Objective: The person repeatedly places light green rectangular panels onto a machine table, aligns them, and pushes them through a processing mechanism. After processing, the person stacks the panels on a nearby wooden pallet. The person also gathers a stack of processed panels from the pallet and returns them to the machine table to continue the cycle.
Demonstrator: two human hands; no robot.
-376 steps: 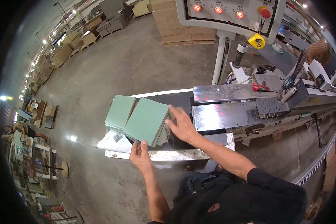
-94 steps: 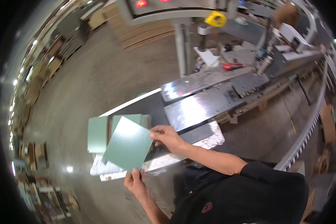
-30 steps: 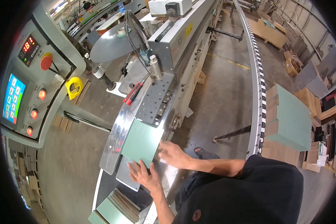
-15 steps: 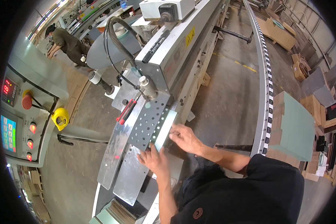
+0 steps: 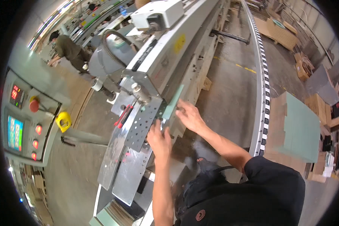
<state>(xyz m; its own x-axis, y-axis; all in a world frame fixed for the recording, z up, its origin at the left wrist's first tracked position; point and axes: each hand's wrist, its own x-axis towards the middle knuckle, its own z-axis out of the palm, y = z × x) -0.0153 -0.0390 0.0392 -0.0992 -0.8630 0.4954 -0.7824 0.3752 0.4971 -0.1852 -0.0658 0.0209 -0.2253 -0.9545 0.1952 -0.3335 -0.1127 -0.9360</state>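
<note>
A narrow pale green strip of board (image 5: 173,103) lies along the right edge of the perforated metal plate (image 5: 144,125), its far part running beside the white machine's housing. My left hand (image 5: 160,141) is at the strip's near end, fingers apart over the plate's edge. Beside the strip's right edge, my right hand (image 5: 191,117) has its fingertips close to or against the board, thumb apart; exact contact is blurred. A red-handled tool (image 5: 123,116) rests on the metal table left of the plate.
The control panel (image 5: 24,120) with lit buttons stands at the left, a yellow tape measure (image 5: 63,121) on its edge. Stacked green-topped boards (image 5: 295,126) are at the right, behind a long rail (image 5: 262,75). Another person (image 5: 69,51) bends over at the far left.
The green strip has slid away from me along the machine, and both hands have followed it forward. The whole view has shifted slightly.
</note>
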